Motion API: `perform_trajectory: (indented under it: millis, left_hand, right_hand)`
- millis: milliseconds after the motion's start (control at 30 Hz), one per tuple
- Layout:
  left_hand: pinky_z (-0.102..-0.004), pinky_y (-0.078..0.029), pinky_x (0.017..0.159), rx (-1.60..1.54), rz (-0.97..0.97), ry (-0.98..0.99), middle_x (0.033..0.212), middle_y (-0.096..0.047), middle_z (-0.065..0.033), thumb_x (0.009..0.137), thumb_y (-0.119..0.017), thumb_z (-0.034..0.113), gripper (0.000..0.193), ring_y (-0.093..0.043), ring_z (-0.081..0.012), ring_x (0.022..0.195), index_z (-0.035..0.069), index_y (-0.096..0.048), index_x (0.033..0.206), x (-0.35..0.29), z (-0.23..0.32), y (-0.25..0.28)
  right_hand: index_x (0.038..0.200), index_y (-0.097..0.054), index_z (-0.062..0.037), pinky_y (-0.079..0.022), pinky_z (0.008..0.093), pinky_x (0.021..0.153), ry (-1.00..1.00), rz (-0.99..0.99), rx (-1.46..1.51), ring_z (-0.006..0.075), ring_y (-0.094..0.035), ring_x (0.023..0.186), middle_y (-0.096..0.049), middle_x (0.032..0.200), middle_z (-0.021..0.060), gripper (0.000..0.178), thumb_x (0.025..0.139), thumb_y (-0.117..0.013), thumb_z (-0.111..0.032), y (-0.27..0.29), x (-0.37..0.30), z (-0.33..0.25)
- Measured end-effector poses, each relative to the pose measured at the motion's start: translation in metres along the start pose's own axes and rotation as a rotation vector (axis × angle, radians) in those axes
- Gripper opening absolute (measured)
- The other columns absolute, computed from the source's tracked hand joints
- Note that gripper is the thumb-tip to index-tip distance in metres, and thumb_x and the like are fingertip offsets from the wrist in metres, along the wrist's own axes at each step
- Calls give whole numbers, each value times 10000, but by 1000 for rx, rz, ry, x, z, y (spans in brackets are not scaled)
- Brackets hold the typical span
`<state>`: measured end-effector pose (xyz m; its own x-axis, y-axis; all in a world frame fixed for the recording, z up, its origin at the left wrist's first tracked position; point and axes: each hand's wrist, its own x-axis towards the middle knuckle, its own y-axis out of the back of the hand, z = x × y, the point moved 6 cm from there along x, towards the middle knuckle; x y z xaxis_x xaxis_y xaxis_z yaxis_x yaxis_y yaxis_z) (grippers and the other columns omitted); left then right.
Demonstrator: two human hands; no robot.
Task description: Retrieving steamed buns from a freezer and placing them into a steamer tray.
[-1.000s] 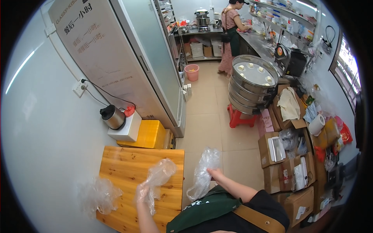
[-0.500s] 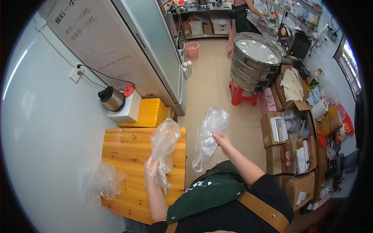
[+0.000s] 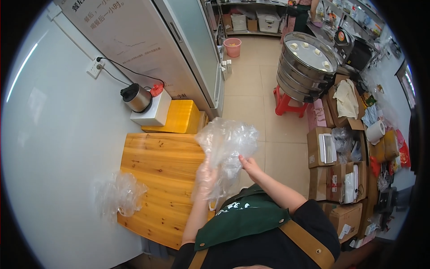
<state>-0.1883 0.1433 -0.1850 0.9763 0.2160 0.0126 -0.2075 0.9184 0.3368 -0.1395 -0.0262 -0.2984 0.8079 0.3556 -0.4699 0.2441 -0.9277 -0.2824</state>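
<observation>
In front of my body, over the right edge of the wooden table [image 3: 161,163], thin clear plastic bags [image 3: 233,136] hang crumpled in a bundle. My right hand [image 3: 251,167] pinches the bundle's right side between thumb and fingers. My left hand [image 3: 206,178] is closed on its left side. Clear film lies over the left hand and wrist; whether it is a glove or part of a bag I cannot tell. Another heap of crumpled clear plastic [image 3: 120,196] rests at the table's left edge, against the white wall.
An electric kettle [image 3: 136,99] stands on a white box beyond the table, beside a yellow box [image 3: 182,117]. A stacked steel steamer [image 3: 301,74] sits on a red stool [image 3: 286,103]. Cardboard boxes [image 3: 319,181] line the right side. Another person [image 3: 301,18] stands at the back.
My hands have come together, the left moving rightward, so the two separate bundles of plastic now meet. The view has shifted slightly.
</observation>
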Motion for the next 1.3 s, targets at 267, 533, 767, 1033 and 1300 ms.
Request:
perform_trajectory:
  millis: [267, 533, 767, 1033, 1300]
  left_hand:
    - [-418, -448, 702, 454, -304, -15, 911, -576, -172, 768, -499, 148, 449, -550, -359, 796, 138, -460, 1215, -41, -11, -52]
    - [-382, -439, 761, 162, -291, 28, 992, -551, -156, 733, -651, 269, 532, -550, -296, 881, 122, -467, 1210, -46, 20, -20]
    - [-382, -393, 872, 377, 376, 35, 1077, -483, -200, 618, -740, 357, 751, -467, -340, 1033, 16, -413, 1201, -59, 14, 16]
    - [-376, -419, 836, 184, 277, 397, 1085, -513, -187, 652, -710, 309, 604, -495, -316, 1018, 64, -460, 1144, -93, -15, 19]
    - [-297, -439, 768, -428, 659, 361, 999, -573, -94, 704, -678, 189, 503, -551, -175, 874, 10, -459, 1120, -130, -47, 22]
  right_hand:
    - [1179, -415, 36, -375, 329, 890, 95, -175, -22, 196, -503, 1005, -529, 1110, 129, 558, 795, -619, -314, -43, -28, -21]
    - [1137, -460, 62, -391, 329, 861, 23, 167, 157, 229, -507, 1003, -531, 1096, 159, 482, 838, -546, -306, -4, -7, 5]
    - [1159, -431, 76, -383, 337, 872, 47, -51, -49, 234, -487, 1028, -503, 1137, 170, 529, 863, -499, -357, -51, -14, -6]
    - [1251, -356, -8, -351, 388, 931, -383, -737, -17, 246, -428, 1129, -471, 1200, 126, 567, 860, -484, -398, -106, -36, 36]
    - [1158, -442, 16, -393, 352, 899, -526, -1058, -230, 223, -468, 1096, -515, 1134, 115, 439, 849, -542, -279, -124, -39, 39]
